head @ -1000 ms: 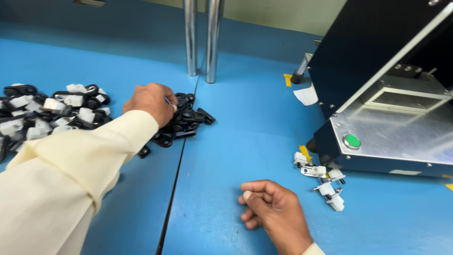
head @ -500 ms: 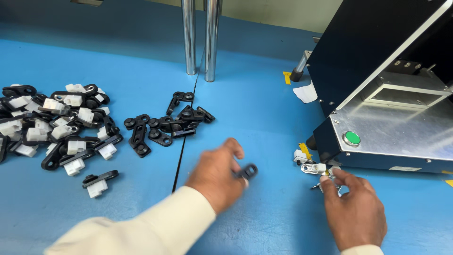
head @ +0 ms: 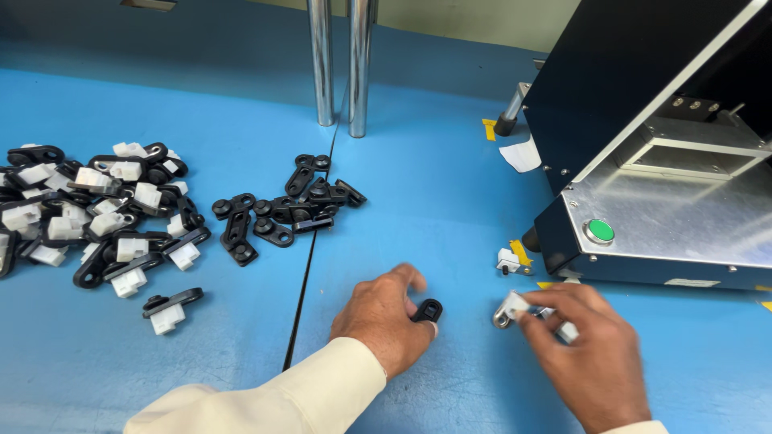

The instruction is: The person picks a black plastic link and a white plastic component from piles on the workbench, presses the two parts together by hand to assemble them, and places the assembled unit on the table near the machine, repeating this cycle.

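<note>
Our left hand (head: 384, 320) pinches a small black plastic link (head: 428, 309) at its fingertips; our right hand (head: 581, 347) grips a white plastic clip with metal eyelet (head: 508, 309) just beside.

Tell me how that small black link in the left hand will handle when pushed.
The black link, pinched by the left hand, looks like flat moulded plastic: probably stiff and light. Lying flat on the smooth blue table, it should slide, not roll.

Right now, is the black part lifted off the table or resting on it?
Resting: the black part lies flat on the blue table, pinched by the left hand.
</note>
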